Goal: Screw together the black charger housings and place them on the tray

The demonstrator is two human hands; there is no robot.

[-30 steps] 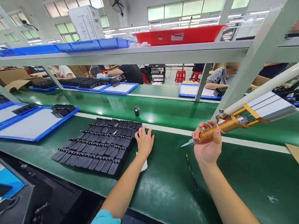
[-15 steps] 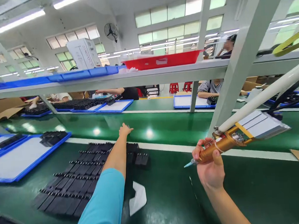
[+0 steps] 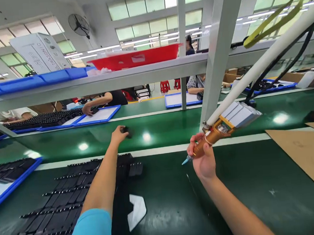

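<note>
My left hand (image 3: 119, 134) is stretched far out over the moving green belt (image 3: 160, 129), its fingers closed on a small black part (image 3: 128, 132). Below my left arm lie rows of black plastic parts (image 3: 71, 193) on the near green bench. My right hand (image 3: 203, 157) is closed round a gold-coloured dispensing tool (image 3: 214, 137), whose blue tip (image 3: 185, 160) points left and down. A white hose (image 3: 262, 59) and black cables run up from the tool to the right.
A white scrap (image 3: 136, 209) lies on the bench by the black parts. A blue tray (image 3: 6, 183) sits at left, brown cardboard (image 3: 302, 151) at right. A grey frame post (image 3: 217, 53) rises ahead under a shelf with a red bin (image 3: 134, 58). People work across the belt.
My left hand left the rows of black parts, reached out over the belt and closed on the small black part there. The view swung up and right; my right hand kept hold of the tool.
</note>
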